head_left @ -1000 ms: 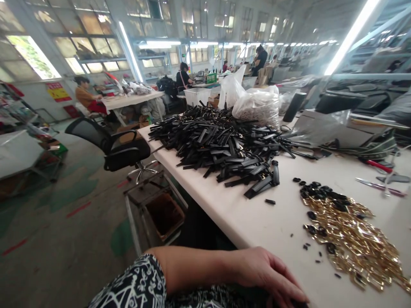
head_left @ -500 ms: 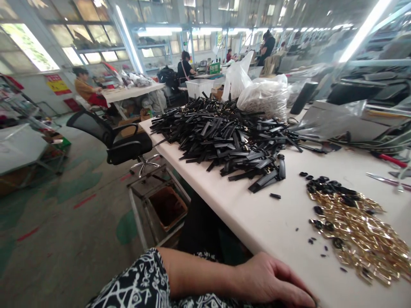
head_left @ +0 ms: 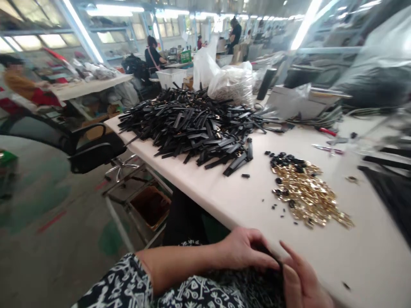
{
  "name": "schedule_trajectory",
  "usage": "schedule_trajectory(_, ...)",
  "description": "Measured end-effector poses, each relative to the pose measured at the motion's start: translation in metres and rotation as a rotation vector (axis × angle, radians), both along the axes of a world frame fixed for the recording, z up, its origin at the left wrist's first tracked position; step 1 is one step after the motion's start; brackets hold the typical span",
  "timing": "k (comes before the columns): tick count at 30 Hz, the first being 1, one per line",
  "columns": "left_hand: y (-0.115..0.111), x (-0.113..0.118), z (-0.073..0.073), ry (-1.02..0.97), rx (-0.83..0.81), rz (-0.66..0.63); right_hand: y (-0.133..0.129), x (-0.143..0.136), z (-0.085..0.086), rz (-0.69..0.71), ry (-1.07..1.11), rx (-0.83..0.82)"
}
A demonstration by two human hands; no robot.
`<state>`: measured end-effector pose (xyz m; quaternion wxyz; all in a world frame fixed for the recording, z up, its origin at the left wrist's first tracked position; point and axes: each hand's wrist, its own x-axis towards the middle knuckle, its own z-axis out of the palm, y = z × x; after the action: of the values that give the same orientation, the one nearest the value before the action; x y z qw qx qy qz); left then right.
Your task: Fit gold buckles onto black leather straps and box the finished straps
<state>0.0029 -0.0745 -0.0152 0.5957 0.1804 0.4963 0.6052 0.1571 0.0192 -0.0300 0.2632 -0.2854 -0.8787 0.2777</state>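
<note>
Right hand (head_left: 302,278) has appeared beside left hand (head_left: 242,250), whose grip pinches a thin dark strip (head_left: 275,256); right's unclear.

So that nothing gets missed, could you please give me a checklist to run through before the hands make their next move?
1. Bare left hand grips the thin, dark strip: ok, pinched between thumb and fingers.
2. Bare right hand grips it too: cannot tell; its thumb is close to the strip.
3. Shiny gold metal pieces apart from the heap of flat black straps: ok, white tabletop shows between.
4. Gold pieces free of small, rounded black pieces: not ok, several lie among them.
5. Purple-handled metal tool away from both hands: ok, beyond the gold pieces.
</note>
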Motion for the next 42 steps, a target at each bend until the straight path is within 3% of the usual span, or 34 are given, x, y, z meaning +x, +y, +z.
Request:
schedule_trajectory(3, -0.001, -0.002, 0.014, 0.054, -0.011, -0.022, -0.007, -0.006, 0.017, 0.144, 0.059, -0.092)
schedule_trajectory(9, 0.001, -0.01, 0.022, 0.233, -0.003, -0.125, -0.002, -0.006, 0.04, 0.126, -0.013, -0.325)
schedule_trajectory(18, 0.025, -0.013, 0.026, 0.351, -0.019, -0.193, 0.014, 0.011, 0.06, 0.061, -0.155, -0.286)
schedule_trajectory(23, 0.037, -0.01, 0.025, 0.378, -0.018, -0.193, 0.022, 0.013, 0.059, 0.045, -0.202, -0.226)
schedule_trajectory(28, 0.058, -0.022, 0.028, 0.521, 0.0, -0.22, 0.039, 0.017, 0.057, -0.025, -0.001, -0.333)
schedule_trajectory(34, 0.109, -0.048, 0.03, 1.079, 0.082, -0.186, 0.063, 0.021, 0.04, -0.196, 0.281, -0.632)
schedule_trajectory(38, 0.138, -0.052, 0.03, 1.445, 0.142, -0.323, 0.066, 0.022, 0.031, -0.189, 0.351, -0.699)
schedule_trajectory(42, 0.153, -0.055, 0.034, 1.565, 0.142, -0.462, 0.065, 0.022, 0.031, -0.176, 0.355, -0.709)
